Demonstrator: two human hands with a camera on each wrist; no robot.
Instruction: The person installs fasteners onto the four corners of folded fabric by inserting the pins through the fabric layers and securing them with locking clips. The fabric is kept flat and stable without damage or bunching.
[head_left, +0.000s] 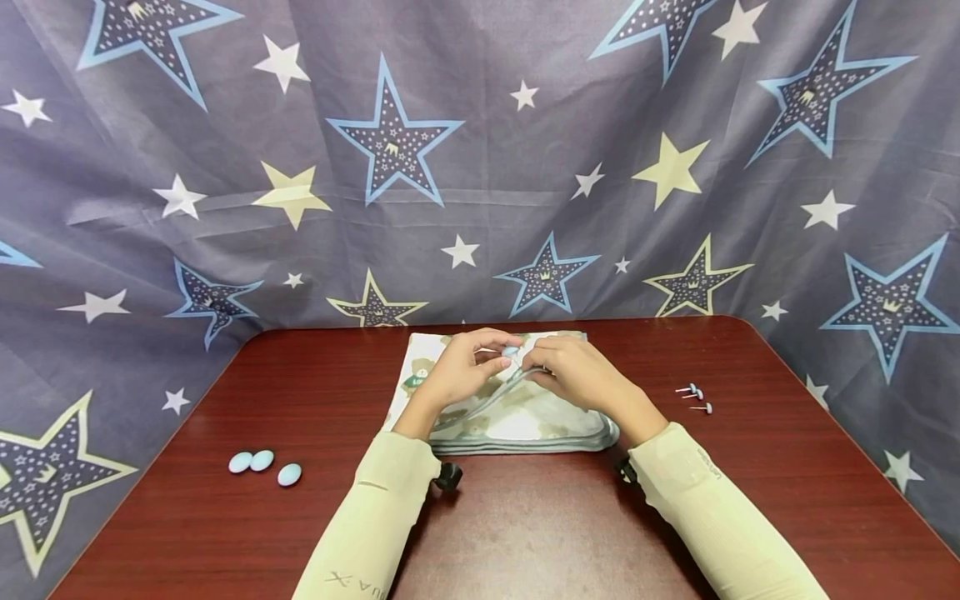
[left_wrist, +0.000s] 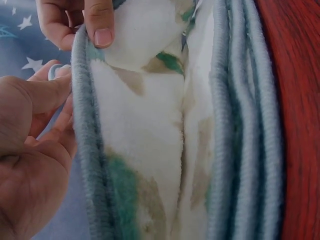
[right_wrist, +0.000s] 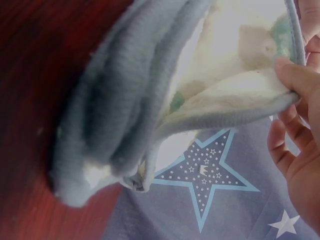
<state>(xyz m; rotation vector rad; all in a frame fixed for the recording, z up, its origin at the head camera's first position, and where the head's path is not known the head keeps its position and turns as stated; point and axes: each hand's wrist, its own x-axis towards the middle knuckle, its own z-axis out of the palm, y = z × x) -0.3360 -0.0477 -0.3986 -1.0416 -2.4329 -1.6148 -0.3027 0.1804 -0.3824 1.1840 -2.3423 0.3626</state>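
A folded blanket (head_left: 517, 421), white with brown and green prints and grey-blue edging, lies at the table's far side. Over it, my left hand (head_left: 467, 365) pinches a small round light-blue cap (head_left: 511, 351) between thumb and fingers, right at the raised blanket edge. My right hand (head_left: 579, 371) grips that edge, lifting the top layer away from the stack. In the left wrist view the right thumb (left_wrist: 103, 36) presses on the edging (left_wrist: 84, 115) while the left fingers sit behind it. The right wrist view shows the lifted layer (right_wrist: 235, 85) gaping above the folded layers.
Several light-blue caps (head_left: 289, 475) lie on the dark red table (head_left: 525, 533) at the left. At the right are several pins (head_left: 701, 408) with light-blue heads. A star-printed curtain (head_left: 480, 167) hangs behind the table.
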